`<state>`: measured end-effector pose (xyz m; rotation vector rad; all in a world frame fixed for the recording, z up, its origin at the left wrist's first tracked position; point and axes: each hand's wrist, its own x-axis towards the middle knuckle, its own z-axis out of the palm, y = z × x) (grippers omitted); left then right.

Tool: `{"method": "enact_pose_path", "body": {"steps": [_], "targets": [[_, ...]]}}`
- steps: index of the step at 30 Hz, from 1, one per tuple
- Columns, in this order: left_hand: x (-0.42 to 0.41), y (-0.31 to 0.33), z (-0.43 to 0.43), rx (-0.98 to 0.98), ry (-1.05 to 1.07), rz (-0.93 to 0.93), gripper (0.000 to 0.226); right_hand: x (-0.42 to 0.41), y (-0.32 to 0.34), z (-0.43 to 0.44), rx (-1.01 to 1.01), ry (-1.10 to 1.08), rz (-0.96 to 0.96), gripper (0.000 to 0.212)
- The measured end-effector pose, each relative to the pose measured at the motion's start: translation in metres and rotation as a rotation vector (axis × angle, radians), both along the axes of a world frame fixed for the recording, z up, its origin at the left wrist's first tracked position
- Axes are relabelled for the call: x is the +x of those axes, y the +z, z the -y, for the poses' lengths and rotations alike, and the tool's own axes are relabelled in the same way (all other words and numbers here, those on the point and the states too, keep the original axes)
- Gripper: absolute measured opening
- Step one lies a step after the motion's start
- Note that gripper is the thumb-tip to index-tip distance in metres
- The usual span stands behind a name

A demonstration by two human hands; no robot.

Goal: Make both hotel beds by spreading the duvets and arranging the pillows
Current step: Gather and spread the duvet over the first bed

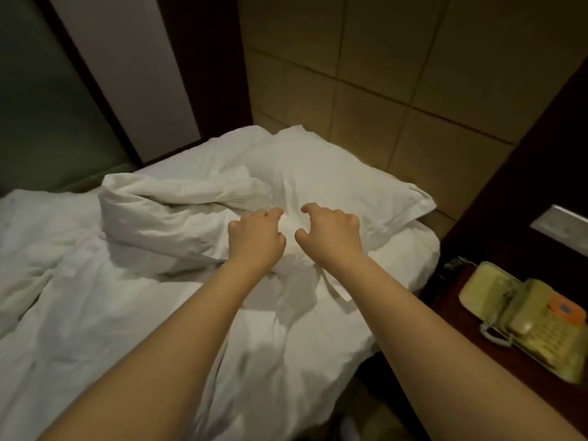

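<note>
A white pillow (pixel 343 183) lies at the head of the bed against the tan padded headboard (pixel 397 74). A rumpled white duvet (pixel 152 218) is bunched to its left and spreads down over the bed toward me. Both arms reach forward side by side. My left hand (pixel 256 237) and my right hand (pixel 331 232) sit on the pillow's near edge, a small gap apart. Their fingers are curled down into the pillow fabric, which bulges between them.
A dark wooden nightstand (pixel 451 300) stands right of the bed with a beige telephone (pixel 525 319) on it. A dark wood panel with a metal plate (pixel 560 227) rises behind it. A narrow floor gap runs between the bed and the nightstand.
</note>
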<state>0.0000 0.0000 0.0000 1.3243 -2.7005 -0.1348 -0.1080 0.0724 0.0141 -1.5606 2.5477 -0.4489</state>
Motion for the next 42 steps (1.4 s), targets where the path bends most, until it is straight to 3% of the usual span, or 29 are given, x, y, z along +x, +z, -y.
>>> {"method": "enact_pose_path", "body": {"steps": [8,11,13,16,19,22,25,28,30,33,35,37,40,42], "targets": [[-0.002,-0.054,0.057,0.118,0.291,0.254,0.056,-0.027,-0.046,0.095,0.107,0.303,0.099,0.057],[0.006,-0.071,0.063,0.175,0.363,0.360,0.055,-0.031,-0.069,0.116,0.229,0.421,0.131,0.071],[0.010,-0.081,0.065,0.126,0.397,0.334,0.040,-0.030,-0.083,0.123,0.309,0.492,0.161,0.086],[0.018,-0.091,0.063,-0.071,0.390,0.113,0.006,-0.026,-0.109,0.129,0.370,0.547,0.177,0.100],[0.021,-0.090,0.068,-0.157,0.444,-0.010,0.008,-0.021,-0.131,0.139,0.363,0.544,0.178,0.078],[0.018,-0.084,0.078,-0.253,0.497,-0.135,0.024,-0.017,-0.121,0.158,0.194,0.417,0.414,0.037],[0.017,-0.075,0.080,-0.243,0.613,-0.213,0.050,-0.024,-0.085,0.200,0.046,0.079,0.801,0.037],[0.022,-0.071,0.082,0.006,0.703,-0.189,0.098,-0.028,-0.026,0.244,-0.171,-0.110,1.392,0.035],[0.021,-0.074,0.090,0.201,0.705,-0.257,0.116,-0.017,0.006,0.252,-0.285,-0.124,1.559,0.028],[0.008,-0.073,0.114,0.428,0.728,-0.356,0.115,0.015,0.014,0.239,-0.227,-0.046,1.508,0.017],[0.002,-0.067,0.134,0.459,0.745,-0.381,0.095,0.025,0.006,0.233,-0.198,-0.018,1.543,0.017],[0.006,-0.061,0.151,0.343,0.734,-0.402,0.061,0.019,0.002,0.233,-0.242,-0.032,1.502,0.022],[0.013,-0.049,0.174,0.371,0.815,-0.597,0.031,0.002,-0.015,0.230,-0.247,0.050,1.205,0.053],[0.011,-0.028,0.190,0.458,0.890,-0.935,0.027,-0.007,-0.038,0.216,-0.235,0.143,0.900,0.078]]}}
